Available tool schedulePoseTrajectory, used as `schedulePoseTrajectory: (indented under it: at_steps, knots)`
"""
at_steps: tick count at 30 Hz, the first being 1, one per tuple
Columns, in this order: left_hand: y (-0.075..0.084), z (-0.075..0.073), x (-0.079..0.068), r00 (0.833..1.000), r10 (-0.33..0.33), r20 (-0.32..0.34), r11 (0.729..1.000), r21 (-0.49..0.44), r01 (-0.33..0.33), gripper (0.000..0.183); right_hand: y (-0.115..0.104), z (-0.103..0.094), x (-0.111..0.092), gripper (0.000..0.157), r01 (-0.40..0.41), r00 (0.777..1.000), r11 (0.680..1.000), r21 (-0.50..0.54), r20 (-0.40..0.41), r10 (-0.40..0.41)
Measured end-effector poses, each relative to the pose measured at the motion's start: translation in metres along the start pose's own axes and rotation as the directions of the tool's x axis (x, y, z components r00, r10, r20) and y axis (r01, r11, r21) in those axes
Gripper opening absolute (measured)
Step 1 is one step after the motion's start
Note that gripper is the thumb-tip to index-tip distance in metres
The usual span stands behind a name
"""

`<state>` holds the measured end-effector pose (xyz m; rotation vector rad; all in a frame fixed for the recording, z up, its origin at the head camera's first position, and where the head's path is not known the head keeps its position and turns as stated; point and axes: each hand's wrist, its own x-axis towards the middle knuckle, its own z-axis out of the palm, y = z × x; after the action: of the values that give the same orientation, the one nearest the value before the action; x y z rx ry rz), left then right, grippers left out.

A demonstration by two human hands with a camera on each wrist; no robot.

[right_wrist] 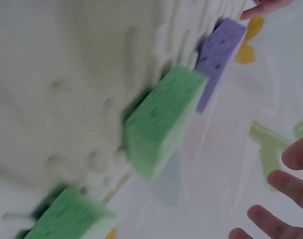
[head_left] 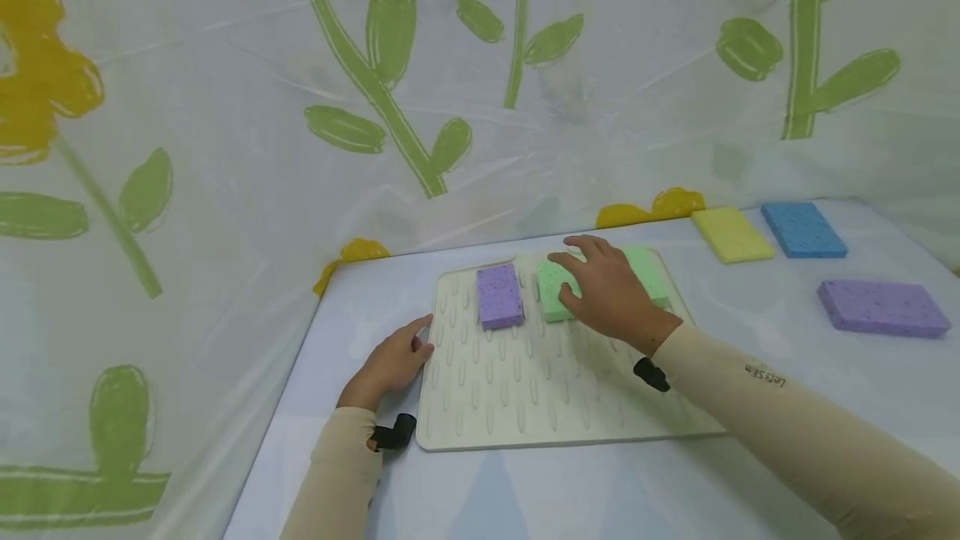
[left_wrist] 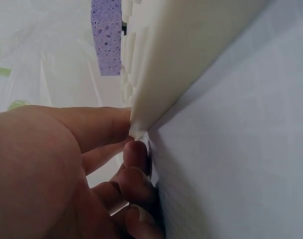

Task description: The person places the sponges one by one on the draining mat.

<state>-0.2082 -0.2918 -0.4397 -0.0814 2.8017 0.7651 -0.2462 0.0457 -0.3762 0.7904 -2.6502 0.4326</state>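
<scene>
A cream drying mat [head_left: 480,407] with raised oblong ridges lies on the table. At its left edge, my left hand [head_left: 392,365] pinches the rim, thumb over it and fingertips curled beneath in the left wrist view. Above the mat's far right part hovers my right hand [head_left: 611,294], fingers spread and holding nothing. Below it are two green sponges, one [head_left: 553,298] left of the hand and another [head_left: 647,269] partly hidden behind it. A small purple sponge [head_left: 499,297] sits on the mat left of the green ones.
Right of the mat on the table lie a yellow sponge [head_left: 732,234], a blue sponge [head_left: 804,230] and a larger purple sponge [head_left: 883,307]. A flower-printed curtain [head_left: 247,107] hangs behind the table and along its left side.
</scene>
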Motion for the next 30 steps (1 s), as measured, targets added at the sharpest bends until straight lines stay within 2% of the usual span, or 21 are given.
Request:
schedulePoseTrajectory:
  at_steps: [5,14,18,21,25,30]
  knots:
    - [0.003,0.002,0.003,1.000,-0.003,0.005,1.000,-0.007,0.003,0.057,0.031,-0.008,-0.010,0.044,-0.046,0.999,0.998,-0.053,-0.010,0.045]
    - [0.000,0.003,0.001,1.000,-0.008,-0.012,1.000,0.000,0.008,0.057,0.085,-0.015,-0.028,0.052,-0.181,0.981,0.981,-0.075,0.060,0.185]
    - [-0.005,0.004,-0.006,0.999,-0.035,-0.013,0.999,-0.004,0.034,0.058,0.108,-0.012,-0.035,0.053,-0.233,0.965,0.969,-0.082,0.105,0.241]
    - [-0.007,0.004,-0.008,1.000,-0.016,-0.018,1.000,-0.012,0.016,0.058,0.126,-0.013,-0.040,0.055,-0.285,0.946,0.954,-0.097,0.132,0.296]
    - [-0.006,0.005,-0.006,1.000,0.010,-0.023,1.000,-0.011,-0.010,0.058,0.149,-0.017,-0.046,0.058,-0.340,0.920,0.932,-0.122,0.163,0.357]
    - [-0.003,0.006,-0.001,1.000,0.020,-0.024,1.000,-0.017,-0.021,0.058,0.176,-0.024,-0.052,0.059,-0.357,0.904,0.920,-0.161,0.190,0.384]
